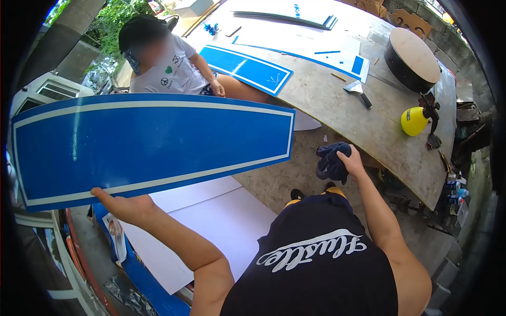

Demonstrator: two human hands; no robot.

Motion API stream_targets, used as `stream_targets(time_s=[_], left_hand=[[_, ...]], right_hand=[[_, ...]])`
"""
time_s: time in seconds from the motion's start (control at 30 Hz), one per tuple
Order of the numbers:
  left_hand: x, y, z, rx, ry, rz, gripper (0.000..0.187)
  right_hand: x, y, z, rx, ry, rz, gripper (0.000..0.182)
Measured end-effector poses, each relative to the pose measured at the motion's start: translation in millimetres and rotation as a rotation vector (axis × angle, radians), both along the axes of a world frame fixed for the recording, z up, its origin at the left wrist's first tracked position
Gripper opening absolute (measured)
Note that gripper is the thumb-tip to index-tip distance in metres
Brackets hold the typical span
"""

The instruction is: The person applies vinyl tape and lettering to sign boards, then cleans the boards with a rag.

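Two hands in use: left hand (126, 205) holds the big blue panel (158, 137) by its lower edge, thumb over the white border on the front, other fingers hidden behind so can't tell their spread; right hand (354, 162) closed around a bunched dark cloth (332, 163), off the near edge of the table (400, 152). Panel is raised at left, tilted toward the camera, above a white board (205, 226) lying low beside the wearer. It blocks the lower body of a seated person (171, 68), who wears a dark cap and white printed shirt, one hand near the lap. Behind, a second blue panel (242, 67) lies flat at the table's edge, partly covered by that person's arm. Further along the table: stacked sheets (287, 20) at the far end, scraper (363, 98) with dark handle, short yellow stick (338, 77) near it, yellow spray bottle (415, 121) toward the right edge, large round dark-sided object (414, 55) behind the bottle. Concrete floor (263, 181) shows between panel and table.
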State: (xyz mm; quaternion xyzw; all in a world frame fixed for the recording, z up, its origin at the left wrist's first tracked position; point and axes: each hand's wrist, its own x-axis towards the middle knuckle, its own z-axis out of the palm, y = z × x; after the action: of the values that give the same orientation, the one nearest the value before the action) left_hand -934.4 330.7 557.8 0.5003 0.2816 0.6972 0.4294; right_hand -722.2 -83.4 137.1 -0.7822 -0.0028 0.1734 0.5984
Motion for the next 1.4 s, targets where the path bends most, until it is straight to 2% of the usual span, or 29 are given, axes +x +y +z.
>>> stream_targets(time_s=[0.1, 0.17, 0.33, 0.47, 0.57, 0.63, 0.67, 0.7, 0.73, 0.77, 0.83, 0.97, 1.07, 1.17, 1.27, 1.37, 1.4], left_hand=[[-23.2, 33.0, -23.8, -0.054, 0.022, -0.010, 0.096], [-21.3, 26.9, -35.9, -0.107, 0.111, 0.017, 0.090], [-26.3, 26.9, -96.4, -0.171, 0.300, -0.029, 0.075], [-41.5, 34.1, -139.2, -0.099, 0.334, -0.199, 0.044], [-51.6, 37.4, -166.0, -0.033, 0.351, -0.326, 0.037], [-56.7, 26.3, -159.5, -0.071, 0.310, -0.388, 0.030], [-56.3, 32.8, -171.6, -0.026, 0.388, -0.408, 0.031], [-74.9, 33.4, -186.8, -0.013, 0.485, -0.405, 0.034], [-69.8, 28.3, -183.7, 0.035, 0.459, -0.390, 0.035], [-69.6, 27.3, -183.2, 0.027, 0.456, -0.422, 0.033], [-74.6, 20.6, -187.3, -0.007, 0.459, -0.493, 0.028], [-66.0, 7.2, -200.8, -0.024, 0.440, -0.633, 0.023], [-48.3, -1.0, -202.2, -0.022, 0.403, -0.782, 0.021], [-16.3, -14.4, -196.0, -0.023, 0.338, -0.930, 0.021], [20.1, -25.7, -194.4, 0.013, 0.278, -1.064, 0.021], [57.9, -43.8, -189.3, 0.041, 0.142, -1.203, 0.021], [68.2, -50.8, -187.6, 0.037, 0.103, -1.251, 0.021]], right_hand=[[7.8, -21.0, 82.9, 0.275, 0.097, -0.168, 0.036], [18.5, -20.3, 125.5, 0.361, 0.038, -0.259, 0.038], [45.6, 27.5, 236.5, 0.556, -0.275, -0.323, 0.037], [73.7, 67.7, 285.4, 0.583, -0.565, -0.281, 0.039], [119.0, 92.8, 265.0, 0.344, -0.865, -0.271, 0.050], [135.5, 100.3, 246.0, 0.138, -0.841, -0.256, 0.061], [140.4, 103.0, 226.0, 0.028, -0.821, -0.253, 0.066], [137.2, 106.9, 180.1, -0.204, -0.810, -0.180, 0.071], [148.4, 108.3, 132.3, -0.416, -0.822, -0.144, 0.075], [149.3, 108.1, 106.9, -0.629, -0.831, -0.114, 0.079], [86.9, 122.1, 134.7, -0.377, -0.424, 0.073, 0.079], [13.1, 133.6, 112.3, -0.071, -0.120, 0.621, 0.074], [-20.9, 152.3, 145.8, -0.001, -0.205, 0.677, 0.070], [-21.5, 149.5, 150.5, 0.110, -0.190, 0.697, 0.061], [-11.4, 119.4, 118.5, 0.195, 0.030, 0.704, 0.051], [-17.4, 90.9, 132.5, 0.462, 0.065, 0.530, 0.039], [-18.5, 82.7, 140.5, 0.470, 0.031, 0.479, 0.035]])
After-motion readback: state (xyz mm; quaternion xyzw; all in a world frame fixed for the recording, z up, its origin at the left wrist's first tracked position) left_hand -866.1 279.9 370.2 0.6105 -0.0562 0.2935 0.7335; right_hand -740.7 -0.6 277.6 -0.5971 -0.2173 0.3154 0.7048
